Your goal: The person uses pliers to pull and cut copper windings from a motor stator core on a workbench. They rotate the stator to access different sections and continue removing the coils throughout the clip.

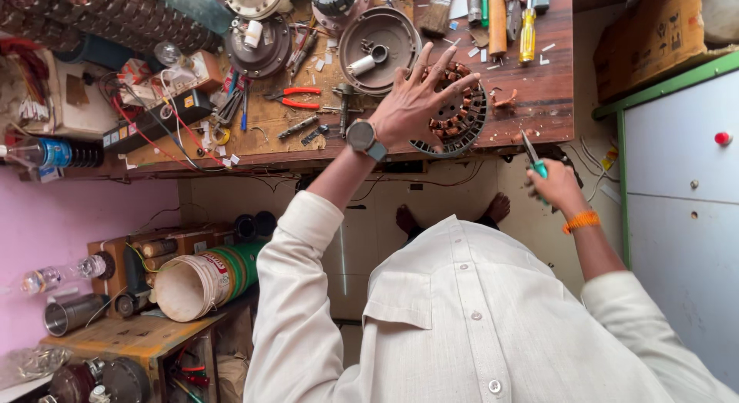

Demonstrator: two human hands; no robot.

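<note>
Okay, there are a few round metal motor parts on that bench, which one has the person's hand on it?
The wound stator at the bench's front edge: the left hand lies flat on it. Only it shows copper coils; the others are plain covers.

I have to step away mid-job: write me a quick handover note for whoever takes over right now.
Left hand: spread flat on the round stator with copper windings, pressing it at the wooden bench edge.
Right hand: off the bench, gripping green-handled cutters, blades pointing toward the stator, not touching it.
Nearby: red-handled pliers, round motor cover, yellow screwdriver.
Done: stator lies bare on the bench, some windings appear gone.
Left: copper coils remain in most of the slots.
</note>
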